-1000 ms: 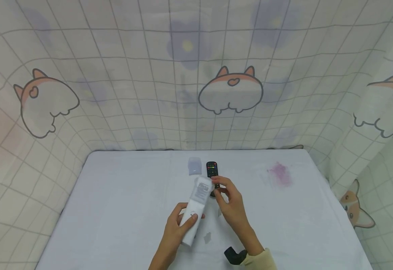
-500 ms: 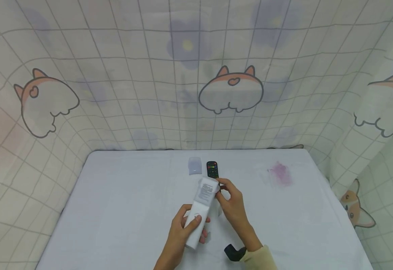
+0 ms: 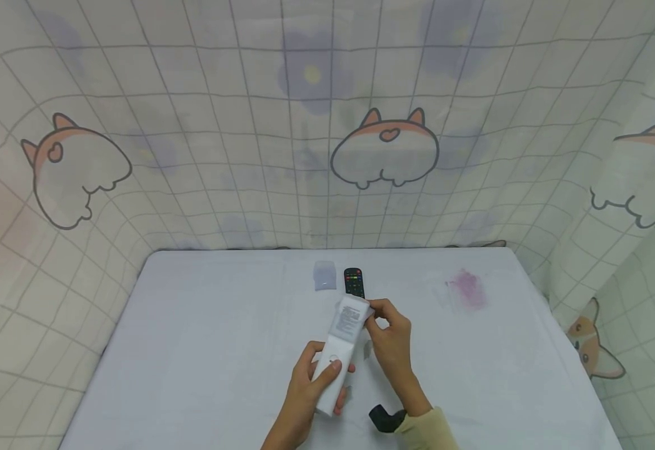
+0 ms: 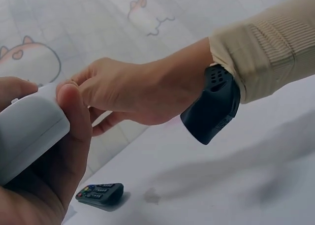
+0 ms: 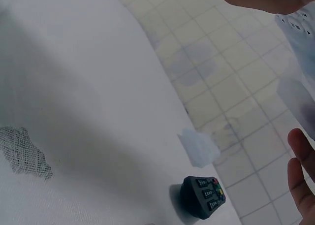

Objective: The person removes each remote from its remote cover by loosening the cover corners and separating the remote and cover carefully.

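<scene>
Shifted rightward since the earlier frame, the white device [image 3: 341,345] is held above the bench [image 3: 215,344], near the black remote [image 3: 354,281]: left grip [image 3: 306,381] around its body, right grip [image 3: 393,337] pinching its far right corner, where work seems centred.

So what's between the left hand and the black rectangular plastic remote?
In the head view, the printed upper end of the long white object.
</scene>
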Demonstrator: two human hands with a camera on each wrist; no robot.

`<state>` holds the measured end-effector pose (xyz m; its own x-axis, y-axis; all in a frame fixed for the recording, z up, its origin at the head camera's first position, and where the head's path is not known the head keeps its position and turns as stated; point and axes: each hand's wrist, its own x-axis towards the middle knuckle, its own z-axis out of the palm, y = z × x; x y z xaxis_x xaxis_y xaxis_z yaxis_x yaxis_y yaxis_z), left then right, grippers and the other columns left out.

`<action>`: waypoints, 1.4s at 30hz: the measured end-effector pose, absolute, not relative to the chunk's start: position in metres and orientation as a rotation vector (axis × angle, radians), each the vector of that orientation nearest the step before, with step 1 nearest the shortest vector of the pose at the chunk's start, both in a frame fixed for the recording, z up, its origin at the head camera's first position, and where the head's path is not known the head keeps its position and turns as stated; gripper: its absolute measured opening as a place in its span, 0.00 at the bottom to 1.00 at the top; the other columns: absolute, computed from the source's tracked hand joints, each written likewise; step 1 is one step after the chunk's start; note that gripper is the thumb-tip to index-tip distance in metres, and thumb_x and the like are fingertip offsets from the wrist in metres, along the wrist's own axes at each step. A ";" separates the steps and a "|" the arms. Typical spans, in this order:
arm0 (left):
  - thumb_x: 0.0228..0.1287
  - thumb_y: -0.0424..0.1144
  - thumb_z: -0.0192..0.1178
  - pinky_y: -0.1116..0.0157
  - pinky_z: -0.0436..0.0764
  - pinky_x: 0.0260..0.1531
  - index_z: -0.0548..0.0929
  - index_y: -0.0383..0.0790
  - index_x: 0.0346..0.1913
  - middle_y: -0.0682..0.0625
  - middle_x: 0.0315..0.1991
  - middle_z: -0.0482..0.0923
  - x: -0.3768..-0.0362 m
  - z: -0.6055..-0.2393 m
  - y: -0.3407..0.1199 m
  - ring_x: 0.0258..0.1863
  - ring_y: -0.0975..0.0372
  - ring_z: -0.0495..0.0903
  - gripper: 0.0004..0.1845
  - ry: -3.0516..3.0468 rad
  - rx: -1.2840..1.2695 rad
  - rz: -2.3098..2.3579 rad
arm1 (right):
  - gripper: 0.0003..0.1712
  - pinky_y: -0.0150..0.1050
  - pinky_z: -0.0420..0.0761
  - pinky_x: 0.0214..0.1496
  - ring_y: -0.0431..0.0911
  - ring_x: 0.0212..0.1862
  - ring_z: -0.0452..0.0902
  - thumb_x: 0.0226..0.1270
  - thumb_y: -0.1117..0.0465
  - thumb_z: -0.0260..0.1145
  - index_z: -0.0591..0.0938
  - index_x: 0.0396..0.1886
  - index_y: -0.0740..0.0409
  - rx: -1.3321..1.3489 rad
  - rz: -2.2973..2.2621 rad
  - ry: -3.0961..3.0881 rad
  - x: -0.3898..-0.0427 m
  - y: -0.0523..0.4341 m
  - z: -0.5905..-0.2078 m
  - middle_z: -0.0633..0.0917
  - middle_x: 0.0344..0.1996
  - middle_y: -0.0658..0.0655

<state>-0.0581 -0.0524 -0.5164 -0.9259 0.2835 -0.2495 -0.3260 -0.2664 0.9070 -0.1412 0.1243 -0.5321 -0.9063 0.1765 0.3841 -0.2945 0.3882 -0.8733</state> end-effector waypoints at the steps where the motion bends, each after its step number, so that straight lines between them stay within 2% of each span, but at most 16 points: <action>1: 0.78 0.47 0.60 0.67 0.81 0.21 0.65 0.43 0.62 0.37 0.51 0.86 -0.058 -0.516 -0.052 0.19 0.63 0.80 0.21 1.615 -0.049 2.235 | 0.14 0.27 0.77 0.43 0.35 0.38 0.79 0.62 0.79 0.68 0.87 0.42 0.59 0.087 1.535 -2.231 -0.141 0.123 -0.532 0.91 0.36 0.56; 4: 0.78 0.47 0.60 0.67 0.81 0.21 0.65 0.43 0.61 0.41 0.50 0.87 -0.057 -0.515 -0.052 0.19 0.63 0.81 0.21 1.621 -0.052 2.232 | 0.14 0.26 0.75 0.41 0.35 0.37 0.78 0.63 0.79 0.67 0.87 0.43 0.61 0.052 1.549 -2.226 -0.141 0.121 -0.532 0.91 0.36 0.59; 8: 0.77 0.46 0.60 0.67 0.81 0.21 0.65 0.42 0.60 0.46 0.47 0.88 -0.055 -0.515 -0.051 0.19 0.63 0.81 0.21 1.618 -0.057 2.232 | 0.14 0.26 0.75 0.40 0.36 0.37 0.78 0.65 0.77 0.67 0.87 0.44 0.58 0.055 1.550 -2.233 -0.141 0.122 -0.533 0.91 0.37 0.57; 13: 0.77 0.46 0.61 0.67 0.80 0.21 0.64 0.40 0.61 0.42 0.48 0.88 -0.053 -0.515 -0.050 0.18 0.63 0.80 0.22 1.605 -0.060 2.236 | 0.15 0.27 0.78 0.42 0.37 0.38 0.80 0.67 0.75 0.67 0.88 0.46 0.52 0.100 1.541 -2.238 -0.143 0.126 -0.536 0.92 0.40 0.52; 20: 0.77 0.46 0.60 0.68 0.79 0.20 0.64 0.39 0.61 0.42 0.49 0.88 -0.051 -0.515 -0.049 0.17 0.62 0.79 0.22 1.601 -0.056 2.231 | 0.15 0.32 0.81 0.42 0.37 0.38 0.81 0.67 0.75 0.68 0.88 0.45 0.52 0.137 1.520 -2.226 -0.144 0.129 -0.535 0.92 0.41 0.49; 30: 0.78 0.47 0.59 0.68 0.78 0.21 0.64 0.41 0.62 0.45 0.48 0.88 -0.049 -0.516 -0.050 0.17 0.63 0.79 0.22 1.590 -0.062 2.221 | 0.12 0.30 0.80 0.43 0.37 0.39 0.82 0.68 0.74 0.67 0.88 0.46 0.58 0.131 1.547 -2.218 -0.147 0.131 -0.536 0.92 0.42 0.52; 33: 0.78 0.47 0.59 0.68 0.78 0.22 0.63 0.40 0.62 0.46 0.48 0.88 -0.049 -0.516 -0.050 0.17 0.63 0.79 0.23 1.595 -0.055 2.214 | 0.12 0.29 0.80 0.42 0.37 0.39 0.82 0.68 0.74 0.68 0.88 0.46 0.56 0.123 1.550 -2.226 -0.148 0.131 -0.537 0.92 0.42 0.52; 36: 0.78 0.47 0.59 0.68 0.78 0.21 0.63 0.40 0.62 0.45 0.48 0.88 -0.049 -0.516 -0.050 0.17 0.63 0.79 0.23 1.607 -0.053 2.213 | 0.11 0.32 0.81 0.42 0.37 0.38 0.82 0.69 0.72 0.69 0.88 0.46 0.55 0.134 1.557 -2.246 -0.148 0.132 -0.537 0.92 0.41 0.50; 42: 0.77 0.47 0.60 0.68 0.79 0.20 0.65 0.42 0.62 0.44 0.49 0.88 -0.053 -0.518 -0.052 0.18 0.62 0.80 0.22 1.642 -0.053 2.213 | 0.11 0.33 0.82 0.44 0.37 0.39 0.83 0.70 0.68 0.70 0.89 0.45 0.49 0.167 1.600 -2.289 -0.147 0.135 -0.533 0.92 0.39 0.48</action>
<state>-0.0527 -0.0521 -0.5184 -0.9259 0.2797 -0.2539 -0.3241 -0.2432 0.9142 -0.1465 0.1353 -0.5327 -0.9346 0.0981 0.3418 -0.2873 0.3582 -0.8883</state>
